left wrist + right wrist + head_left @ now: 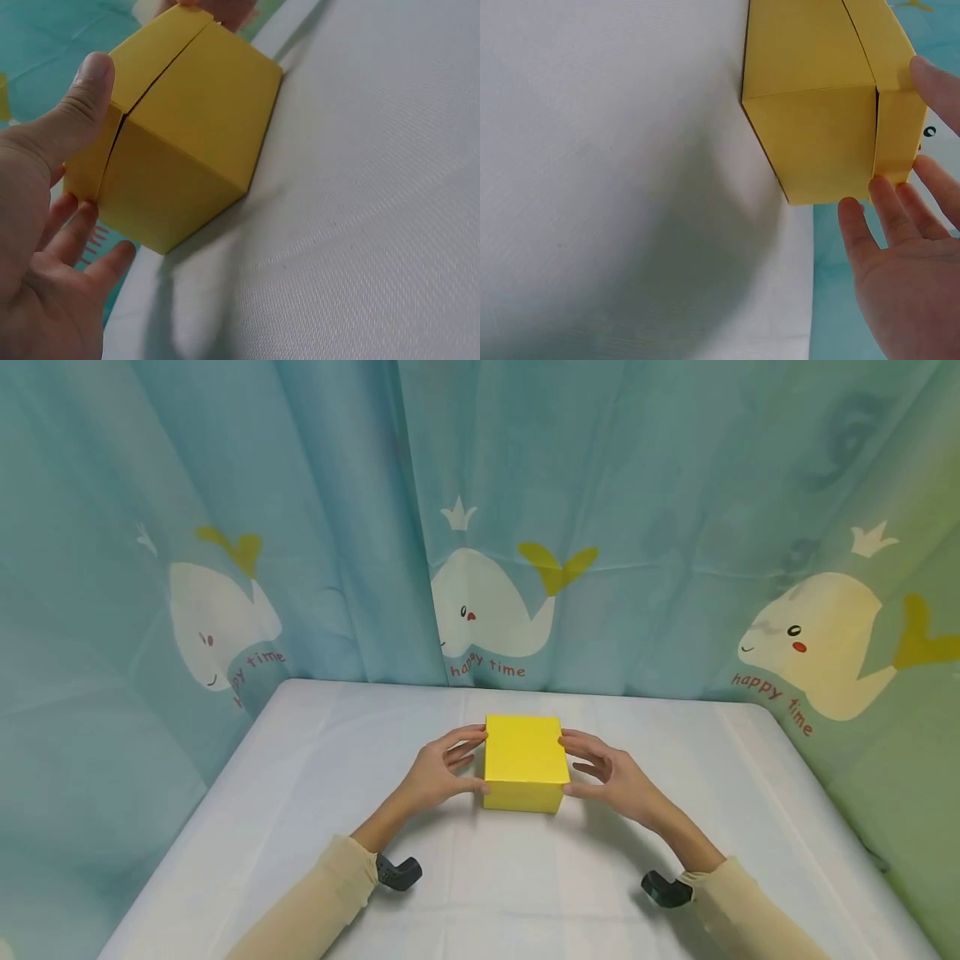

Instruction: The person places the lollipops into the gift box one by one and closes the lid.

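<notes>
A yellow box (524, 795) with a yellow lid (526, 748) sits on the white table. A thin dark seam shows between lid and box body in both wrist views. My left hand (440, 770) holds the lid's left side, the thumb (90, 90) at the near corner and fingertips toward the far one. On the opposite side my right hand (611, 774) holds the lid the same way, with its thumb (934, 84) at the near corner. The lower fingers of both hands stand apart from the box body (817, 142). What is inside the box is hidden.
The white cloth-covered table (345, 735) extends around the box. Behind it and along both sides hangs a blue-green curtain (337, 527) printed with white whales. A dark wrist device (399, 872) sits at the left cuff, another dark wrist device (666, 889) at the right.
</notes>
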The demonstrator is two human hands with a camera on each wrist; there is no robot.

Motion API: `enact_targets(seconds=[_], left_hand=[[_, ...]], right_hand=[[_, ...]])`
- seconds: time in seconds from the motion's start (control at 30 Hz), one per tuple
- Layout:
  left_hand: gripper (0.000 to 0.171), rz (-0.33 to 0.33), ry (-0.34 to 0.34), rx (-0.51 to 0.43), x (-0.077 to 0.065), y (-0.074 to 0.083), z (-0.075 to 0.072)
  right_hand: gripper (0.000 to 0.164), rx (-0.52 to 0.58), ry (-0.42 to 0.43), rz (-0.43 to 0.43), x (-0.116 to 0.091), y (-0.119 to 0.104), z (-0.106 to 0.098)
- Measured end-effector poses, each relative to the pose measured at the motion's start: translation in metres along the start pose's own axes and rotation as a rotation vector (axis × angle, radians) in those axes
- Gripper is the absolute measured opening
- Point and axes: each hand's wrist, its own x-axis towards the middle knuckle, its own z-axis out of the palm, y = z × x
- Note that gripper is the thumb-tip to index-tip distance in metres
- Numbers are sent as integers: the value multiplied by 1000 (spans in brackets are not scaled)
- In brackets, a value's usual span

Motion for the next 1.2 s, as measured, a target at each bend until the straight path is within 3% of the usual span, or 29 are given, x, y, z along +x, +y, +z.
enact_targets(seconds=[0.4,0.77,1.2], left_hand=[[79,-28,-36,8,-4,-3,0],[73,-40,-26,57,-6,-8,4],[72,-61,-16,51,-5,-12,6]], right_hand=[[69,-10,16,15,-2,5,9],[68,-51,29,33,-2,9,13],[69,-53,34,21,-2,13,12]])
